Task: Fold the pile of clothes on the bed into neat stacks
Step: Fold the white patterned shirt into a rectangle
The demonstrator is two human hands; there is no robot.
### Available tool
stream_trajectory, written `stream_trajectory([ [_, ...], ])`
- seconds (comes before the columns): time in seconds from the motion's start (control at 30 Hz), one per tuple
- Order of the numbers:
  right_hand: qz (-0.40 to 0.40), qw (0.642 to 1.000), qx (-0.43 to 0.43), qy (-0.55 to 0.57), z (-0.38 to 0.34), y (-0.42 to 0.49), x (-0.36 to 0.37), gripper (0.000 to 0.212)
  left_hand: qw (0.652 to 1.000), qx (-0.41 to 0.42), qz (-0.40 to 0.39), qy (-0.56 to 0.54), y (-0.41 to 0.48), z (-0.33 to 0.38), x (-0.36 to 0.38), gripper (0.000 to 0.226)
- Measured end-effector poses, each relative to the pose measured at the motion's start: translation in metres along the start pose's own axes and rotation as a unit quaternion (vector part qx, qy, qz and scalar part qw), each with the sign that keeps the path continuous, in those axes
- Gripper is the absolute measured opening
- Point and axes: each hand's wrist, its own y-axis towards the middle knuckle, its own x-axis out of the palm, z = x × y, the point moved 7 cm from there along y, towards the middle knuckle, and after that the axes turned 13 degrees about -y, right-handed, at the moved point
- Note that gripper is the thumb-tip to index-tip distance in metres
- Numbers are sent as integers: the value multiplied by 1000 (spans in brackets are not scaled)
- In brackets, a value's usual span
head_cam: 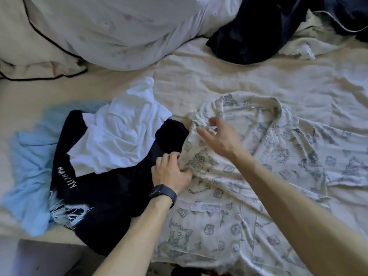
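On cream bed sheet [239,76]: printed pyjama shirt [209,226], spread flat; left hand [171,172], grip pinching its sleeve; right hand [219,138], grip loose, wide, above it. Left of shirt: black jersey [111,188] (white top [123,132] over it).

Person was seen by the arms only. Both forearms were bare along their whole visible length, from the lower edge up to the wrists. The left hand [171,172] and right hand [219,138] were bare as well. The left wrist carried a watch [159,191]: rectangular case with rounded corners, face dark, on a matching dark band wrapped close round the wrist. The band looked smooth and plain; its finer detail was too blurred to record.
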Motion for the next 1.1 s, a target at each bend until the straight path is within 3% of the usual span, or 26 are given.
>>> stream_trajectory([
  [0.1,-27,985,-12,-171,-30,42,11,75,999,-20,15,-42,5,-5,0,45],
  [0.17,-42,977,-6,-209,-36,61,14,47,999,-22,11,-48,8,-11,-2,37],
  [0.27,-6,999,25,-43,-38,81,6,37,993,-26,6,-112,12,-28,-9,33],
  [0.33,-1,992,75,99,-32,86,4,24,989,-32,-2,-143,13,-42,-12,34],
  [0.4,-40,979,122,161,-26,85,7,24,991,-31,-27,-126,14,-47,-12,32],
  [0.47,-90,984,118,95,-27,85,11,52,992,-27,-38,-120,15,-45,-10,36],
  [0.53,-103,990,77,-56,-37,86,13,72,994,-27,-40,-96,16,-40,-8,48],
  [0.6,-72,985,46,-153,-45,94,14,54,997,-28,-41,-60,18,-35,-5,54],
  [0.8,6,990,114,82,-40,102,20,9,995,-38,-55,-72,22,-44,-2,34],
  [0.9,9,981,98,166,-37,91,18,26,995,-35,-75,-49,20,-40,-6,37],
  [1.0,105,980,78,148,-19,52,2,28,998,55,19,7,20,-14,-25,44],
  [1.1,215,971,79,65,24,-23,4,20,966,238,102,17,21,39,-26,43],
])
